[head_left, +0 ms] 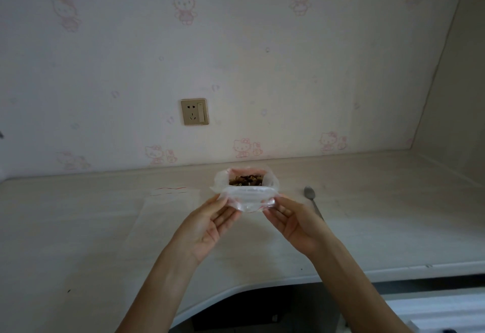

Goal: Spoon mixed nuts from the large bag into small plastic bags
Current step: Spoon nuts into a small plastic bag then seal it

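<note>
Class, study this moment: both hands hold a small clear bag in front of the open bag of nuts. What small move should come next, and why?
Probably the right hand lets go and reaches for the spoon, which lies untouched on the table to its right, while the left hand keeps the small bag by the open large bag.

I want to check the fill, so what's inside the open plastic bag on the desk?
The large bag holds mixed nuts, dark and tan pieces showing at the open top. How deep they go is hidden by the cloudy plastic and the small bag held in front.
</note>
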`<state>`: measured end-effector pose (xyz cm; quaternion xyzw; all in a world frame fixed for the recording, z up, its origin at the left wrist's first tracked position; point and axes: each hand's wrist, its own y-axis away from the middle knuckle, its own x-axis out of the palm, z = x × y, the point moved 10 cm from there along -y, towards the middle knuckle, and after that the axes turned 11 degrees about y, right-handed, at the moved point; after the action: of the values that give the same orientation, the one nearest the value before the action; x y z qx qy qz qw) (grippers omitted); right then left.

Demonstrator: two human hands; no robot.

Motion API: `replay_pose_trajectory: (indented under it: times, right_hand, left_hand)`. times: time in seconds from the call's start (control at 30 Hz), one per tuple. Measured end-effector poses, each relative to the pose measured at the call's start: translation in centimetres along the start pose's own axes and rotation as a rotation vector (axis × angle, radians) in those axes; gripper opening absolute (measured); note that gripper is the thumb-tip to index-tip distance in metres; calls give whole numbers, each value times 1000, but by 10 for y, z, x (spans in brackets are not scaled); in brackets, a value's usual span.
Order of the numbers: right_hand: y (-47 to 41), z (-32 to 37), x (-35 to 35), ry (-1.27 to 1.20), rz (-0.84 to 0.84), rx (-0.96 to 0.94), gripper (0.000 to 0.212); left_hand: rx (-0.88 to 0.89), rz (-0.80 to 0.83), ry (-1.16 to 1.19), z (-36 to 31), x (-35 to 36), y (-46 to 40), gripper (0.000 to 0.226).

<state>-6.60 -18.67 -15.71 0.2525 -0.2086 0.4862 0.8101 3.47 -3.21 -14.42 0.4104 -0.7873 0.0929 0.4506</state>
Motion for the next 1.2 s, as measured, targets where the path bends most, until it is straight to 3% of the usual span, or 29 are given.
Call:
replay_pose_trajectory:
  times: [0.33,0.43,0.53,0.6,0.7,1.0,1.1,1.17,1.2]
  right_hand:
    - [-2,2,7,-27,-13,-36,22]
    - [-5,-3,10,-61,-2,-18,22]
    - [-5,-3,12,44,-15,-34,12]
    - [-4,2,14,87,-12,-75,26]
    - [-2,6,18,106,25,-90,44]
    - [-7,9,8,322,-5,-1,23]
    - [-3,9,13,344,67,15,10]
    - [1,9,17,400,111,2,12]
    - [3,10,17,458,110,-21,16]
  left_hand:
    - [49,69,140,5,-3,-12,28]
    - [121,100,-32,2,3,-10,9]
    - [247,69,-278,-9,8,-6,26]
    - [263,30,-320,-11,9,-3,24]
    - [136,-28,-260,-1,3,-5,14]
    - [-67,66,-121,10,1,-5,20]
    - [-27,110,-141,8,6,-4,25]
    - [59,110,-295,3,10,-1,20]
    - [127,80,-395,-2,9,-1,34]
